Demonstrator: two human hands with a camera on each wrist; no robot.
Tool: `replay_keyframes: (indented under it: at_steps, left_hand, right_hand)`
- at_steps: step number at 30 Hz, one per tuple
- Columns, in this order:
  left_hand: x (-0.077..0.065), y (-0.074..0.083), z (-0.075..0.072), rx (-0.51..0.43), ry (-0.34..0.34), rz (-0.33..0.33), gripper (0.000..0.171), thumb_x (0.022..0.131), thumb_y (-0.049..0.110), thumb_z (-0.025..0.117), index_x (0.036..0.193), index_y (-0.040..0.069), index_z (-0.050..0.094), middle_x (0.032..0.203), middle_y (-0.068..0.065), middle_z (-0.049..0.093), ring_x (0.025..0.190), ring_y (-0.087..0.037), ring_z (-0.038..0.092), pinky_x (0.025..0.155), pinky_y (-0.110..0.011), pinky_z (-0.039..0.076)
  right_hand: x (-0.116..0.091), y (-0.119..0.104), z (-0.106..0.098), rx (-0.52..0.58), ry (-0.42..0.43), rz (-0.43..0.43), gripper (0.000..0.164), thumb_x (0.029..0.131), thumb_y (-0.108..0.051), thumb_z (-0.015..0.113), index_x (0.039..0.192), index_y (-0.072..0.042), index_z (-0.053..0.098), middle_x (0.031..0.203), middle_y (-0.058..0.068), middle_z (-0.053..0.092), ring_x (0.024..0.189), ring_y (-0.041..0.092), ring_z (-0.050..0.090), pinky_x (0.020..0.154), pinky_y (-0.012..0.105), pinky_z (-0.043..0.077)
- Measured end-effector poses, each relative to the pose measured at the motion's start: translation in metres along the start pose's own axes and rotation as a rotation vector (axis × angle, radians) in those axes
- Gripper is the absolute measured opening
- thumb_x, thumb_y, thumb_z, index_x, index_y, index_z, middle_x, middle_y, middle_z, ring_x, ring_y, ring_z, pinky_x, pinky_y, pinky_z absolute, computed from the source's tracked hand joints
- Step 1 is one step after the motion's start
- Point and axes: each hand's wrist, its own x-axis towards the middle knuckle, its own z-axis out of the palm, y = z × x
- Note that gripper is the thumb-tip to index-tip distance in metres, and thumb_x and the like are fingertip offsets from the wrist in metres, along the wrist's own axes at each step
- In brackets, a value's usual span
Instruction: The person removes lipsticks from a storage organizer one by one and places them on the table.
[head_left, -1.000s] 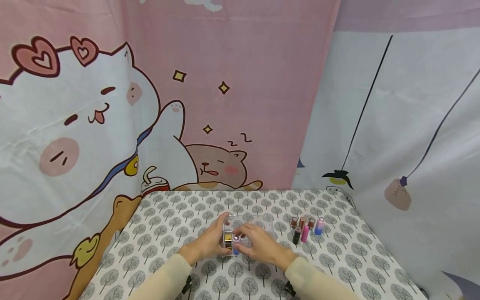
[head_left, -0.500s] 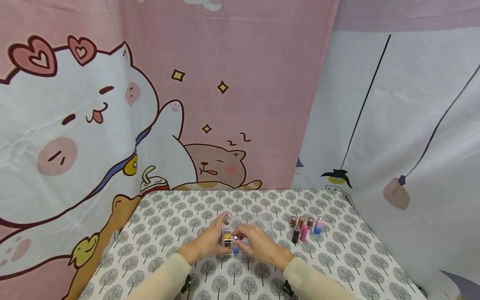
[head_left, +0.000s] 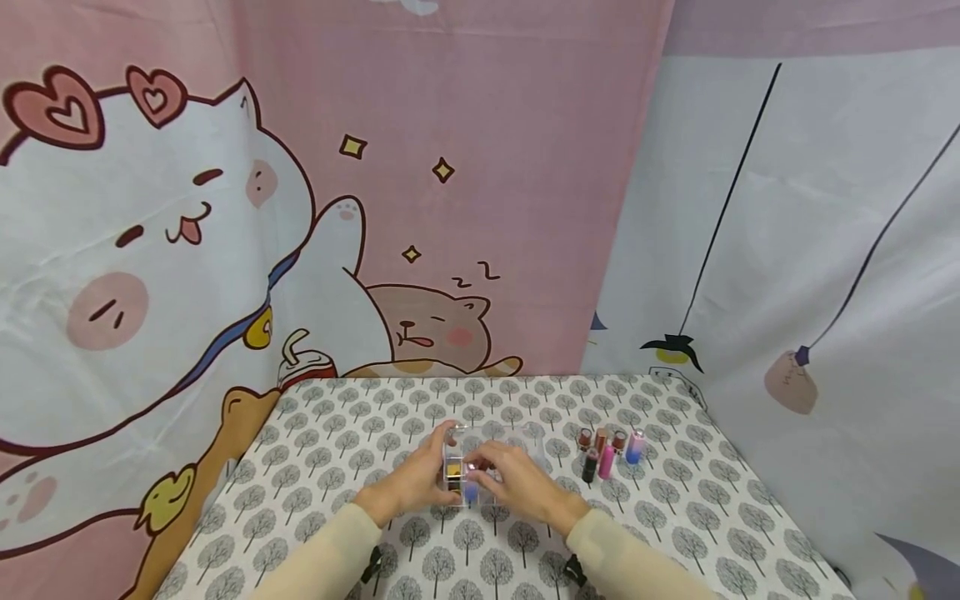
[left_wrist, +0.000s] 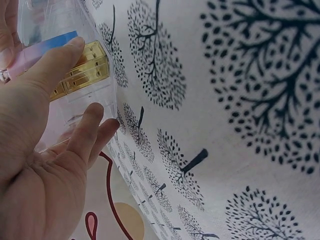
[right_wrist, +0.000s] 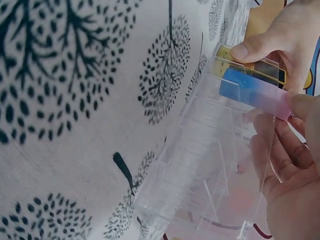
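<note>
A clear plastic organizer (head_left: 498, 434) with compartments stands on the tree-print cloth. My left hand (head_left: 420, 477) grips its left end, thumb (left_wrist: 55, 62) on the near side and fingers behind. A pink-and-blue lipstick tube (right_wrist: 255, 92) stands in a near-row compartment at the left. My right hand (head_left: 528, 485) pinches its pink top end; the fingertips partly hide it in the head view. Beside it, in the leftmost compartments, sit gold-and-black lipstick tubes (left_wrist: 87, 67). The right part of the organizer (right_wrist: 200, 155) shows bare dividers in the right wrist view.
To the right of the organizer stands a group of lipsticks: a black one (head_left: 590, 465), a hot-pink one (head_left: 607, 462), a pink-and-blue one (head_left: 635, 447) and several brownish ones behind. Printed curtains (head_left: 480, 208) hang behind the table (head_left: 315, 433).
The head view has shifted slightly. My right fingers have loosened a little around the lipstick's top; the left hand and the organizer stay in place.
</note>
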Motion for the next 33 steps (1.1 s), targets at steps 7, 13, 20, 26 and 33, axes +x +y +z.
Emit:
replay_keyframes:
  at_steps: [7,13,20,26,33]
  left_hand:
    - [-0.001,-0.002,0.001,0.000,-0.008,-0.016,0.134,0.083,0.022,0.107,0.183,0.014,0.018,0.166,-0.023,0.058,0.124,-0.028,0.074,0.112,-0.052,0.070]
    - [-0.001,-0.002,0.000,-0.010,-0.010,-0.019,0.135,0.083,0.021,0.107,0.183,0.013,0.017,0.167,-0.026,0.057,0.124,-0.028,0.074,0.113,-0.054,0.069]
    - [0.000,-0.002,0.001,0.003,-0.006,-0.004,0.136,0.083,0.021,0.108,0.183,0.011,0.017,0.166,-0.025,0.057,0.120,-0.025,0.074,0.109,-0.050,0.071]
    - [-0.001,-0.002,0.001,-0.014,-0.014,-0.020,0.134,0.085,0.021,0.107,0.183,0.012,0.016,0.166,-0.025,0.057,0.120,-0.025,0.074,0.110,-0.050,0.070]
    - [-0.002,0.000,-0.001,-0.023,-0.009,-0.025,0.135,0.083,0.020,0.107,0.183,0.013,0.016,0.166,-0.025,0.058,0.124,-0.029,0.075,0.114,-0.054,0.068]
  right_hand:
    - [0.002,-0.004,-0.007,0.003,0.026,-0.021,0.027,0.112,-0.024,0.078,0.138,-0.016,0.079,0.126,-0.004,0.083,0.111,0.002,0.076,0.104,0.027,0.070]
    - [0.002,-0.007,-0.013,0.002,0.062,-0.049,0.031,0.112,-0.023,0.079,0.140,-0.012,0.078,0.129,-0.001,0.083,0.112,0.008,0.079,0.103,0.027,0.071]
    - [0.000,-0.009,-0.020,-0.008,0.105,-0.082,0.031,0.109,-0.016,0.082,0.140,-0.011,0.078,0.128,0.005,0.085,0.110,0.012,0.082,0.098,0.027,0.072]
    - [-0.001,-0.011,-0.027,0.001,0.113,-0.067,0.034,0.110,-0.017,0.081,0.143,-0.014,0.077,0.135,0.008,0.085,0.112,0.013,0.082,0.099,0.034,0.074]
    - [-0.003,-0.011,-0.033,-0.029,0.141,-0.093,0.035,0.111,-0.018,0.080,0.144,-0.013,0.076,0.142,0.006,0.083,0.119,0.019,0.083,0.106,0.032,0.072]
